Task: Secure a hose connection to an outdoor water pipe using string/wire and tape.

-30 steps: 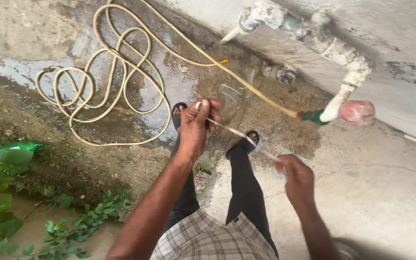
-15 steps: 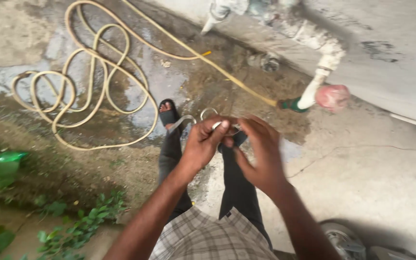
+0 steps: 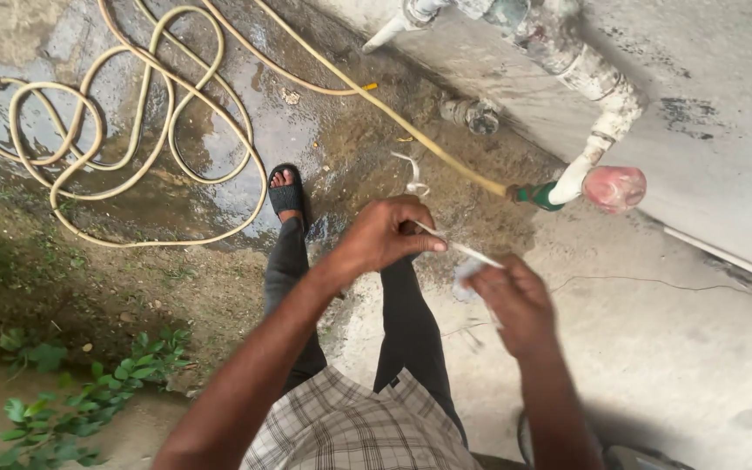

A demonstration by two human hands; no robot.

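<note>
A: We see our left hand [image 3: 386,233] near the middle of the view, forearm running up from seven o'clock, knuckles turned upward and fingers curled shut, pinching the thin white strip of tape [image 3: 454,247] between thumb and forefinger.

B: And our right hand [image 3: 515,300] sits at about four o'clock from the left one, a little apart from it, wrist bent, fingers closed around the other end of the strip, where a small pale wad or roll shows at its fingertips. We cannot tell which it is.

A: The tape itself looks narrow, flat and whitish, pulled into a straight taut line slanting down from the left hand towards four o'clock. A loose curled tail of it rises above the left hand, towards twelve o'clock.

B: Below both hands stand our dark trousers, with a black sandal [image 3: 287,198] at ten o'clock from the left hand, on wet ground.

A: At two o'clock from the hands we find the white plastic pipe elbow [image 3: 587,165] with a pinkish round cap [image 3: 614,188], mounted on the grey wall.

B: A long yellow rubber hose [image 3: 132,165] joins that pipe through a green fitting and lies coiled in loops towards ten o'clock.
</note>
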